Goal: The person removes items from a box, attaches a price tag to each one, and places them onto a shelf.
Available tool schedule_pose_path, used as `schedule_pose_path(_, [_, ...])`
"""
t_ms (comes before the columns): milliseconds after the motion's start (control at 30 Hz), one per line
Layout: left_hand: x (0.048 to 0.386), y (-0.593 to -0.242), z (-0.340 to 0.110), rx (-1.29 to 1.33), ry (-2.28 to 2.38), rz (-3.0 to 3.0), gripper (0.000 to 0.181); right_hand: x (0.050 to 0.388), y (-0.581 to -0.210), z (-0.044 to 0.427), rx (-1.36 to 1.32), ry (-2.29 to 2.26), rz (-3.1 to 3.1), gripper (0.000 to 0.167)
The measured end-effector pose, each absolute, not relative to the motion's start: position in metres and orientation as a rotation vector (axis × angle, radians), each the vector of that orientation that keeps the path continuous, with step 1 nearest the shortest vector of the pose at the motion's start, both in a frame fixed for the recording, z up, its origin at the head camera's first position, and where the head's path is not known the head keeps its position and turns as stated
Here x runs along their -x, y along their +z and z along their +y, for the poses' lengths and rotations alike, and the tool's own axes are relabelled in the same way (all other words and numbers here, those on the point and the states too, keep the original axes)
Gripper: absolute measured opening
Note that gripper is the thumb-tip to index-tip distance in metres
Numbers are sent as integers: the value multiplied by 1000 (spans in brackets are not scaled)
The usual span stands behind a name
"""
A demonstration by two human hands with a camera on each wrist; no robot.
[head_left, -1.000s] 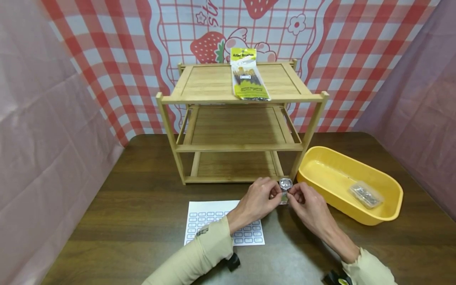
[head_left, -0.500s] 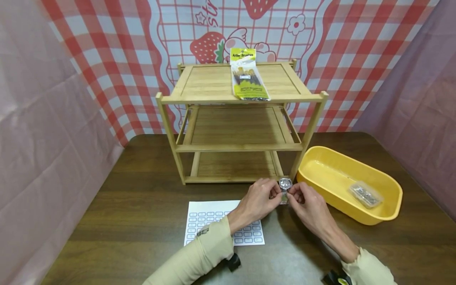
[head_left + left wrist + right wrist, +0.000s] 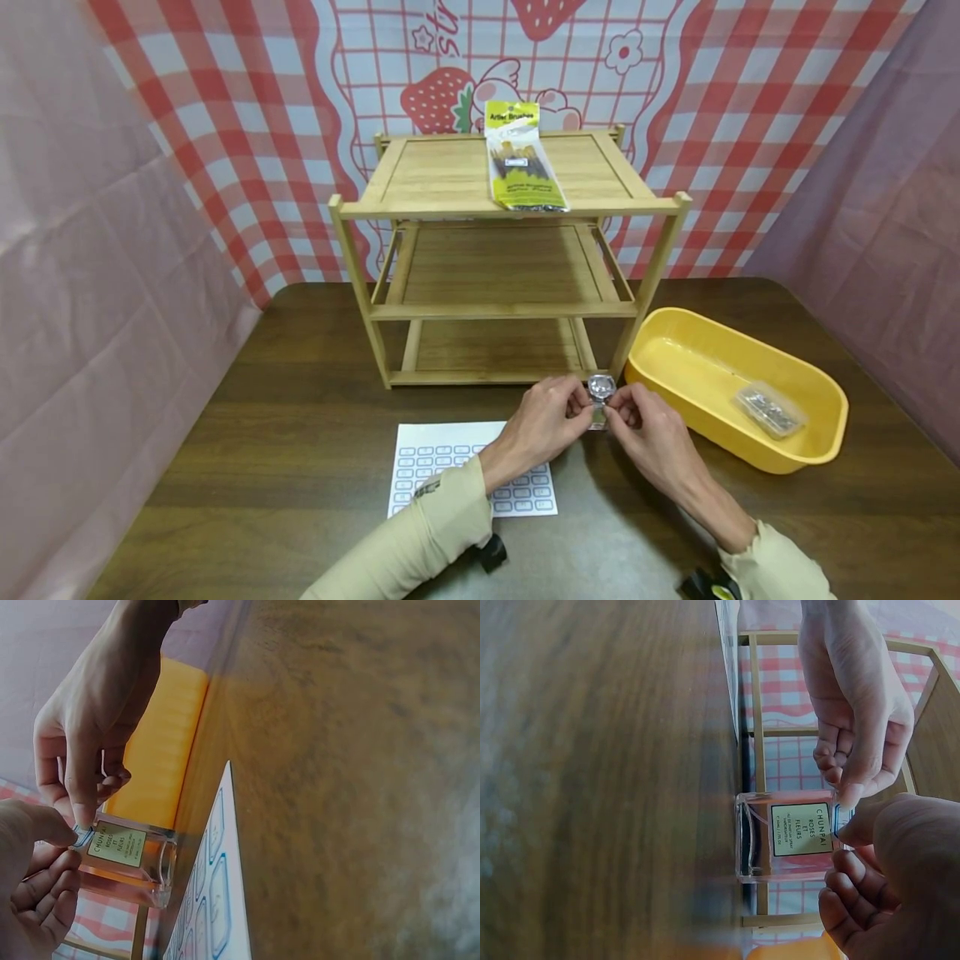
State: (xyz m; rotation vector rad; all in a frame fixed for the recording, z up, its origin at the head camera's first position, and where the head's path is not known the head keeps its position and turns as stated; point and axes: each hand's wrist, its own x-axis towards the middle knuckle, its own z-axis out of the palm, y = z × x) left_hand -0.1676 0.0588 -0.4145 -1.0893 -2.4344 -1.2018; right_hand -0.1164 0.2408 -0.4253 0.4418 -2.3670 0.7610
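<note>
Both hands [image 3: 546, 419] [image 3: 654, 431] pinch a small label [image 3: 84, 838], fingers [image 3: 864, 769] partly hiding it at the perfume bottle [image 3: 799, 829].

From far away, I saw a little glass bottle [image 3: 597, 417] standing up straight, below and right of the middle in the head view. It was clear, with flat sides and pink stuff inside, and its round top [image 3: 601, 387] was shiny silver. The right wrist view showed it sideways, near the middle. There I read CHUNPAI ROSES ET FLEURS on its pale label [image 3: 801, 829], which had a dark edge. A tiny blue-edged sticker [image 3: 843, 818] was just above that label, partly hidden. I couldn't tell if it was stuck flat.
</note>
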Motion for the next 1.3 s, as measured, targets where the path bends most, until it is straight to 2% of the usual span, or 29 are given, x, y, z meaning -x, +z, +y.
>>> schedule_pose_path(1067, [169,-418,54,1022,-1164,-2441,14,114,-426,247,-406,789,-2360,28])
schedule_pose_path(1300, [170,-419,50,988,-1182,-2487,28,114,-426,249,-365,891,-2392,36])
